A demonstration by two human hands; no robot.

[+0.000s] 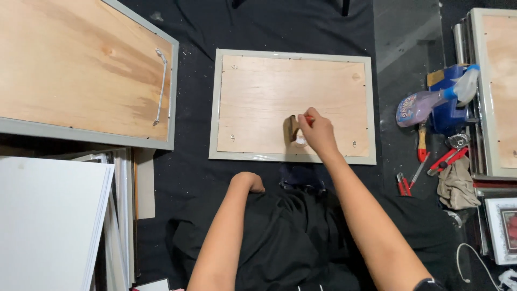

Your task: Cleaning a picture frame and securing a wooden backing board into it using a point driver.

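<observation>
The right hand (pixel 319 132) reaches out over a picture frame (pixel 293 106) that lies face down on a black cloth (pixel 194 167) spread over the floor. The frame shows its plywood back inside a pale grey border. The fingers of this hand are closed in a grip around a small brown roll of tape (pixel 292 130), which rests on the plywood in the lower middle of the frame's back, and something thin and red pokes out between the fingertips; what it is cannot be told. The left hand (pixel 249 181) sits low, near the person's lap and just short of the frame's near edge, the wrist bent down so the fingers are hidden; whether it is open or closed cannot be told, and no thing shows in it.

To the left lies a larger frame (pixel 81 70), also back up, with a white cord (pixel 160 86) fixed along its right side. Below it stands a stack of white boards (pixel 54 215). On the right, well apart from the hands, lie a spray bottle (pixel 431 102), a blue container (pixel 447 113), red-handled tools (pixel 444 160), a crumpled tan rag (pixel 456 186) and another plywood-backed frame (pixel 498 86) at the edge of view
</observation>
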